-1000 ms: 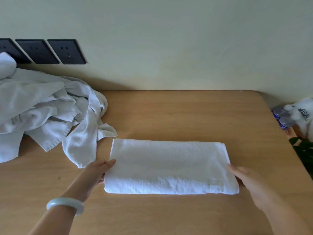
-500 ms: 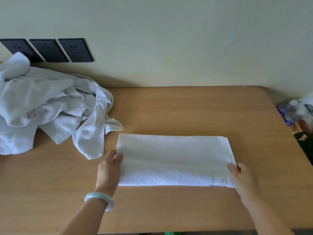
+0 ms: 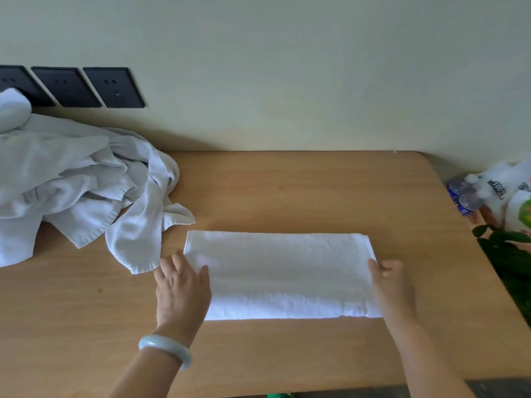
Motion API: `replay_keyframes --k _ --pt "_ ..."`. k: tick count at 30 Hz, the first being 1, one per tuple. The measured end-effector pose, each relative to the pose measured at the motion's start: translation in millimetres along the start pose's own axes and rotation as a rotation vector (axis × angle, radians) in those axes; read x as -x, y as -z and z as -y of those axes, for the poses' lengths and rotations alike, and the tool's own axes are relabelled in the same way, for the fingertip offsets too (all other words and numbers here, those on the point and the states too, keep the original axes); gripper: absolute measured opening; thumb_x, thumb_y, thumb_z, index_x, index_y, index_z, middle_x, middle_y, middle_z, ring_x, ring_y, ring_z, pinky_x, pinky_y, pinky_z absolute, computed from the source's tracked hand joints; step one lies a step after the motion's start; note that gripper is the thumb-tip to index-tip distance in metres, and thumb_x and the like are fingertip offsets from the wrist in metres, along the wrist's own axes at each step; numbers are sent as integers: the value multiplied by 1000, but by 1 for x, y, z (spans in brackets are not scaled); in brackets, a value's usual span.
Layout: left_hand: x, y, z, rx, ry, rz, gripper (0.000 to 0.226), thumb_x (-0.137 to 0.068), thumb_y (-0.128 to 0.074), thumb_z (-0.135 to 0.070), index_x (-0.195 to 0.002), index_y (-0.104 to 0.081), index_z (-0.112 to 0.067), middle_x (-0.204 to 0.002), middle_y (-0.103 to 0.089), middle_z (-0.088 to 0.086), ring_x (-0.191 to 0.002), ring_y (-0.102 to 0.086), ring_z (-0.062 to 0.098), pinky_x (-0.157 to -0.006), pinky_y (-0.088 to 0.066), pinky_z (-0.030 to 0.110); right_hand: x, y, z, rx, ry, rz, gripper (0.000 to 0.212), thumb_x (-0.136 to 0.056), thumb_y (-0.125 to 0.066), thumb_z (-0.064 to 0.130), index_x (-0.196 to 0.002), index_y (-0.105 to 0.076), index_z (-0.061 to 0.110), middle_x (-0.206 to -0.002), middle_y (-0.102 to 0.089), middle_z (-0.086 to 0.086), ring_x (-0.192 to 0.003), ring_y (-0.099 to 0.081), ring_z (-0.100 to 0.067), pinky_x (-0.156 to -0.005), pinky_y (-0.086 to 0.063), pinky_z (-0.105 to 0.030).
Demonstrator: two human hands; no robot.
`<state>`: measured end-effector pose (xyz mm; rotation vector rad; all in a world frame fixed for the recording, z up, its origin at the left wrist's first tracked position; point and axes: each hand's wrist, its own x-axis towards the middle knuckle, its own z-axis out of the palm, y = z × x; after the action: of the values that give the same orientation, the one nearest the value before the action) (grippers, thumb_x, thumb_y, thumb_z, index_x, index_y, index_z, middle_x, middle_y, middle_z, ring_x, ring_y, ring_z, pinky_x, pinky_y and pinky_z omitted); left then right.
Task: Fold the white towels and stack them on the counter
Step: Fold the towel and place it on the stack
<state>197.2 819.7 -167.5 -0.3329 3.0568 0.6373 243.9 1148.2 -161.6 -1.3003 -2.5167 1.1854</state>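
We see the left hand (image 3: 181, 288) lying flat at the left end of the folded towel (image 3: 281, 271), palm down and fingers straight and slightly spread. Its thumb lies on the cloth and the other fingers point away from us along the towel's short edge. Grip released, nothing held. A pale bracelet (image 3: 166, 349) sits on that wrist, forearm coming in from bottom left.

The right hand (image 3: 390, 282) is at the towel's right end, thumb on top of the cloth and fingers curled at the edge. Grip closed on the towel end, as far as we can tell. That forearm runs in from bottom right.

The folded towel is a long white rectangle, flat on the desk (image 3: 316, 191), near the front edge and approx. mid-width, w/ layered edges showing at its right end.

To the left, a towel heap (image 3: 71, 182) lies rumpled and unfolded. One hanging corner ends just beside the left hand's fingers, close to the folded towel's left corner but apart from it. Nothing lies btw the two hands except the towel.

Off the desk's right side we see bottles (image 3: 465, 196), a white plastic bag (image 3: 505, 191) and a green plant (image 3: 511, 259).

The desk is light wood w/ a rounded far-right corner and stands against a pale wall (image 3: 287, 67). Three dark sockets (image 3: 86, 87) sit on the wall above the heap.
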Motion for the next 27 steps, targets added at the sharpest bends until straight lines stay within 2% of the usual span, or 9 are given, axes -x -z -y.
replay_keyframes --k 4,6,8,9,14,17,22,24,27 --pt "12 -29 -49 -93 -577 39 57 -96 -40 -37 -137 -50 1 -138 -53 20 -130 -50 37 -104 -46 50 -27 -2 24 -4 19 35 37 -96 -54 26 -100 -56 -11 -94 -61 -30 -89 -58 -42 -72 -44 -41" --pt "18 -46 -73 -175 -693 206 72 -97 -20 -51 -152 -29 -5 -157 -27 19 -146 -25 33 -118 -26 50 -43 -8 29 21 40 67 32 -96 -54 28 -80 -54 0 -73 -55 -21 -77 -55 -35 -64 -42 -40" --pt "22 -65 -76 -251 -687 336 80 -92 3 -66 -156 4 -19 -163 11 9 -150 9 28 -122 2 49 -58 -16 28 43 54 84 25 -95 -55 28 -82 -53 7 -74 -53 -8 -77 -54 -31 -57 -34 -35" --pt "25 -73 -72 -259 -691 334 79 -90 8 -69 -155 10 -23 -162 18 6 -150 15 27 -121 6 50 -63 -20 25 48 58 73 21 -95 -56 25 -86 -54 6 -75 -54 -6 -81 -56 -32 -56 -32 -31" --pt "30 -85 -59 -322 -712 251 73 -98 -11 -64 -157 2 -23 -164 8 8 -151 8 27 -117 -6 53 -63 -30 20 95 135 -11 16 -99 -49 24 -103 -51 8 -85 -54 -3 -83 -54 -29 -67 -35 -32" --pt "32 -81 -73 -296 -751 224 72 -98 -18 -61 -157 -10 -20 -164 -2 11 -151 -2 31 -115 -12 54 -53 -11 15 -88 30 -11 36 -93 -58 34 -116 -48 7 -95 -54 -1 -85 -50 -23 -72 -38 -31" --pt "36 -96 -137 -236 -1232 324 59 -102 -26 -43 -155 -21 -18 -163 -14 8 -151 -9 28 -119 -21 51 -11 37 -20 -259 -117 322 37 -87 -62 44 -88 -63 7 -77 -64 -7 -70 -59 -15 -61 -39 -26" --pt "33 -107 -162 -274 -1307 389 58 -101 -19 -40 -156 -19 -20 -163 -14 6 -151 -8 29 -119 -18 51 1 46 -32 -250 -141 385 27 -91 -62 38 -95 -67 12 -84 -68 3 -78 -62 -9 -65 -40 -23" --pt "28 -119 -181 -357 -1277 490 68 -92 7 -48 -157 0 -28 -164 10 -1 -149 17 27 -120 4 54 5 49 -43 -249 -141 440 18 -89 -67 26 -96 -69 10 -64 -61 9 -59 -54 -1 -61 -36 -19"
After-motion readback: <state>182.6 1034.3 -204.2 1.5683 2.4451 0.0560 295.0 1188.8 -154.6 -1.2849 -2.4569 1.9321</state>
